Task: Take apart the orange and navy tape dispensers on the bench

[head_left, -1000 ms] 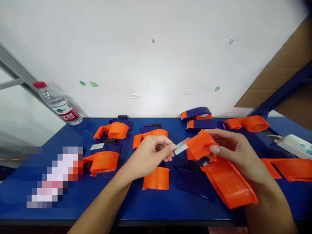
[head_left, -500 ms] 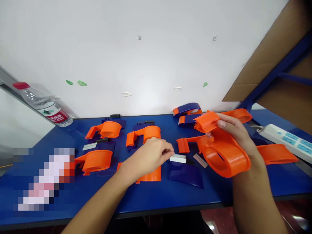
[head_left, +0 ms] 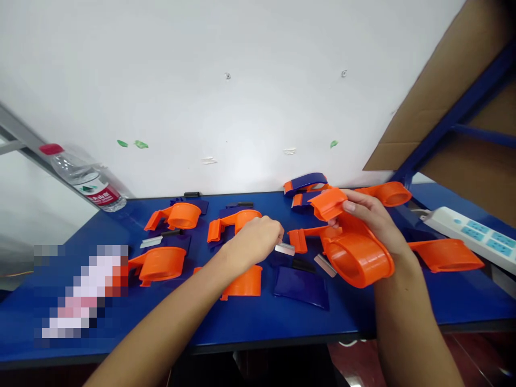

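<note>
My left hand (head_left: 262, 236) is closed on one end of a small metal blade (head_left: 285, 249), held above the table. To the right, my right hand (head_left: 368, 215) grips an orange tape dispenser frame (head_left: 358, 260), its ring hanging low and its flat end piece pointing left. Below the hands lie a dark blue curved cover (head_left: 301, 287), a black piece (head_left: 303, 265) and another metal blade (head_left: 325, 265). Just behind the blade in my left hand is a second orange frame (head_left: 298, 241) on the table.
More orange frames (head_left: 163, 263) and blue covers stand on the blue table (head_left: 153, 322). A water bottle (head_left: 92, 183) leans at the back left. On the right is a white power strip (head_left: 475, 231). Two blue-and-orange dispensers (head_left: 308, 181) sit against the wall. A pixelated patch covers the left.
The blade in my left hand has lifted off the blue cover area and moved slightly left and up. My right hand and its orange frame have shifted slightly left. The view has shifted a little.
</note>
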{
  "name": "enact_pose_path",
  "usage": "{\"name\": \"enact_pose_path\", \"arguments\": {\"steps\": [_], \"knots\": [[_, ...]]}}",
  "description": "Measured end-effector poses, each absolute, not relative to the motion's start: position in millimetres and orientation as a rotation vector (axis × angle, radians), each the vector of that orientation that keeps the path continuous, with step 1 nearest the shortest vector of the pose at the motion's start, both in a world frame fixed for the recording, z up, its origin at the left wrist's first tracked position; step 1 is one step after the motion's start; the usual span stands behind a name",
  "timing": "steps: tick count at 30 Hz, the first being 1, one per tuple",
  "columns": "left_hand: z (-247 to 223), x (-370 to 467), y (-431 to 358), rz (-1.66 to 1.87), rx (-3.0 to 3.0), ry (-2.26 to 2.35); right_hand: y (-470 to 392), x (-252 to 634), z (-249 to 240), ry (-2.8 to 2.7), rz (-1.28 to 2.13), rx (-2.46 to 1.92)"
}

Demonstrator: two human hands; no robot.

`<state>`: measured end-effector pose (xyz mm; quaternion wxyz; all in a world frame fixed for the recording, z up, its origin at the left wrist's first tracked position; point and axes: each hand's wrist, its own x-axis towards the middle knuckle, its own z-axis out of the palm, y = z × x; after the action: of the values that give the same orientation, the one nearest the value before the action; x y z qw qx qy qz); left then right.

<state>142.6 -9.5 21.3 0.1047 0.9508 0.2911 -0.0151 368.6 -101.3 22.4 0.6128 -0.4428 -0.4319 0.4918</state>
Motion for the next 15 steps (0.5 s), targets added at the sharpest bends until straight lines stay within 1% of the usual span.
{"name": "enact_pose_path", "arguments": {"steps": [9,15], "knots": [[30,148,-7,-0.220,2.939,0.963,-99,370,21,-1.023,1.136,-1.006],[27,160,-9,-0.204,2.943,0.981,-99,371,24,-1.024,1.091,-1.022]]}}
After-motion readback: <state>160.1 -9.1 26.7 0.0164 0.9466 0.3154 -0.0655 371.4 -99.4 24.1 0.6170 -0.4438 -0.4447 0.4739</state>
